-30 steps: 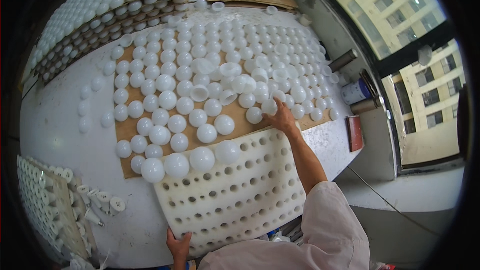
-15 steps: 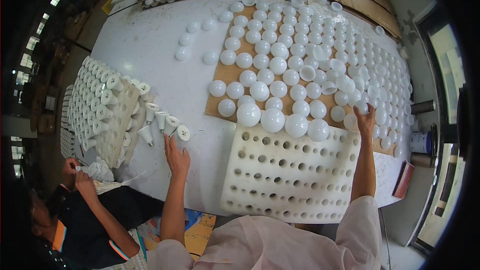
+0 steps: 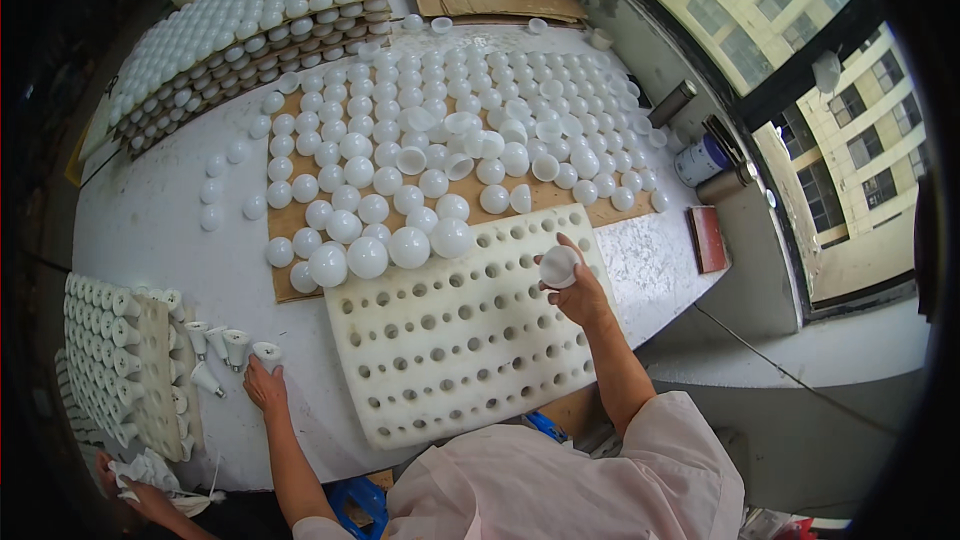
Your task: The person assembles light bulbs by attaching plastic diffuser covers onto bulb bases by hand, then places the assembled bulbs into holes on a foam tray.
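Observation:
My right hand point(image 3: 582, 298) holds a white translucent bulb cover point(image 3: 559, 266) above the right part of a white foam tray point(image 3: 455, 325) full of round holes. The cover's open side faces up, with my thumb and fingers round its rim. On the left of the table, my left hand point(image 3: 266, 387) has its fingertips closed on the near side of a white bulb base point(image 3: 266, 351). Beside it lie several loose bulb bases point(image 3: 235, 348), one of them point(image 3: 206, 378) showing its metal screw end. Rows of domed covers point(image 3: 345, 227) sit on brown cardboard point(image 3: 290, 285) beyond the tray.
Foam trays of bulb bases point(image 3: 115, 340) stand at the left edge, near another person's hands point(image 3: 145, 502) holding white material. Stacked boards of covers point(image 3: 250, 30) rise at the far left. Along the right wall are a bucket point(image 3: 700, 160), metal cylinders and a red box point(image 3: 707, 240).
My view has swung right. My right hand has come back from the rows of covers with one cover, now over the foam tray. My left hand has closed on a bulb base.

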{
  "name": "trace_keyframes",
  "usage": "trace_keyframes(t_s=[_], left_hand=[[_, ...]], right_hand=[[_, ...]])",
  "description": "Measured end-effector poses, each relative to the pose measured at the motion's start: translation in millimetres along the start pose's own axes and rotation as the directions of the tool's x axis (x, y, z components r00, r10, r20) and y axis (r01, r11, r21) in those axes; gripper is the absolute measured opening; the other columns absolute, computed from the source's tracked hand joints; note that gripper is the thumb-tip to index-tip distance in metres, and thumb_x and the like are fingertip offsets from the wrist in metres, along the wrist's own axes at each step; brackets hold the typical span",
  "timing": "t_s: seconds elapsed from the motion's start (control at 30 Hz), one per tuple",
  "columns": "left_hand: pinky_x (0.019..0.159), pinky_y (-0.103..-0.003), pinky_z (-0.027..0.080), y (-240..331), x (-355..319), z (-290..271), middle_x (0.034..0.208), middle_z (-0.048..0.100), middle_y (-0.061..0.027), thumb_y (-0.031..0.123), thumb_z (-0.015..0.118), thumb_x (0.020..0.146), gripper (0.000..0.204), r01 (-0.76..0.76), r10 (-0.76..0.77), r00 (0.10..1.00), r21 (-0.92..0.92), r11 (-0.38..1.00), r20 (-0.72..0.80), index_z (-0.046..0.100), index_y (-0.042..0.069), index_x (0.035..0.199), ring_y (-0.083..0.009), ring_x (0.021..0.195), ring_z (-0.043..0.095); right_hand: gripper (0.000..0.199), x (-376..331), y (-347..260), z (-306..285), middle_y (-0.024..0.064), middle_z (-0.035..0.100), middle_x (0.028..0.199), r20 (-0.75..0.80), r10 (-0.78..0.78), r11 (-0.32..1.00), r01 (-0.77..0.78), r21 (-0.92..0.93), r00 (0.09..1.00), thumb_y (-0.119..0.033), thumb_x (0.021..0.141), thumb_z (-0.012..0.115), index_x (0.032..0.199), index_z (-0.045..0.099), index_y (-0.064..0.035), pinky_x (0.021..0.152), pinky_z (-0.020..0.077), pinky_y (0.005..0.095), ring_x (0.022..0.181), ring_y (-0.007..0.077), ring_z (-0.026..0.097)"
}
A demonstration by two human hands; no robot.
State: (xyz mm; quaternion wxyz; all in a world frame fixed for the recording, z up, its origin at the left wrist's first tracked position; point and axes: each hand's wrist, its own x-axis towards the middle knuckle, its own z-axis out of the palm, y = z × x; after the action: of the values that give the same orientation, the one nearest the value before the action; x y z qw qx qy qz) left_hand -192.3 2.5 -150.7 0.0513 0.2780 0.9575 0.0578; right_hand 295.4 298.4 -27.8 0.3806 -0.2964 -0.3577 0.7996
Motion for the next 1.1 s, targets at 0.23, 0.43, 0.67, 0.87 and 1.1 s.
trace_keyframes(t_s=[0.23, 0.43, 0.67, 0.87, 1.1], left_hand=[[0.083, -0.041, 0.05, 2, -27, 10, 0.103, 0.063, -0.0185, 0.01, 0.073, 0.074, 0.047, 0.079, -0.134, 0.986, -0.441, 0.894, -0.096, 0.052, -0.005, 0.114, -0.0327, 0.091, 0.063], [0.075, -0.032, 0.052, 80, -131, -64, 0.116, 0.056, -0.0171, 0.012, 0.063, 0.079, 0.053, 0.375, 0.363, 0.901, -0.845, -0.382, 0.236, 0.043, -0.006, 0.125, -0.0222, 0.087, 0.062], [0.046, -0.022, 0.04, 142, -186, -110, 0.079, 0.066, -0.0129, 0.0, 0.064, 0.069, 0.039, 0.465, 0.649, 0.695, -0.882, -0.076, 0.31, 0.058, -0.006, 0.107, -0.0078, 0.051, 0.05], [0.044, -0.022, 0.041, 134, -196, -125, 0.073, 0.064, -0.0071, 0.008, 0.071, 0.071, 0.034, 0.328, 0.697, 0.651, -0.939, 0.099, 0.301, 0.06, -0.003, 0.102, -0.009, 0.053, 0.055], [0.044, -0.022, 0.043, 131, -200, -125, 0.078, 0.065, -0.0081, 0.01, 0.073, 0.07, 0.038, 0.327, 0.715, 0.615, -0.933, 0.151, 0.332, 0.06, -0.003, 0.103, -0.0121, 0.057, 0.061]], right_hand=[[0.095, -21, 26, 48, 0.0191, 0.051, 0.123, 0.229, 0.025, 0.999, -0.014, -0.049, 0.973, -0.018, 0.064, 0.085, 0.14, 0.028, -0.014, 0.067, 0.0559, 0.0314, 0.092, 0.0296, 0.063], [0.086, -33, 57, 91, 0.0167, 0.053, 0.121, 0.382, 0.122, 0.989, -0.146, 0.034, 0.916, -0.02, 0.067, 0.082, 0.136, 0.032, -0.0129, 0.071, 0.0533, 0.0333, 0.094, 0.0262, 0.061], [0.082, -49, 84, 130, 0.0146, 0.054, 0.12, 0.492, 0.276, 0.961, -0.249, -0.121, 0.826, -0.026, 0.068, 0.081, 0.134, 0.034, -0.011, 0.073, 0.0521, 0.0338, 0.096, 0.0235, 0.06], [0.081, -55, 78, 139, 0.0116, 0.056, 0.12, 0.564, 0.248, 0.918, -0.005, -0.396, 0.787, -0.025, 0.065, 0.08, 0.133, 0.037, -0.0081, 0.081, 0.0504, 0.033, 0.103, 0.0195, 0.057], [0.074, -60, 82, 133, 0.0071, 0.056, 0.121, 0.62, 0.282, 0.899, 0.023, -0.437, 0.732, -0.012, 0.068, 0.076, 0.132, 0.039, -0.0103, 0.092, 0.0462, 0.0338, 0.11, 0.019, 0.053]])
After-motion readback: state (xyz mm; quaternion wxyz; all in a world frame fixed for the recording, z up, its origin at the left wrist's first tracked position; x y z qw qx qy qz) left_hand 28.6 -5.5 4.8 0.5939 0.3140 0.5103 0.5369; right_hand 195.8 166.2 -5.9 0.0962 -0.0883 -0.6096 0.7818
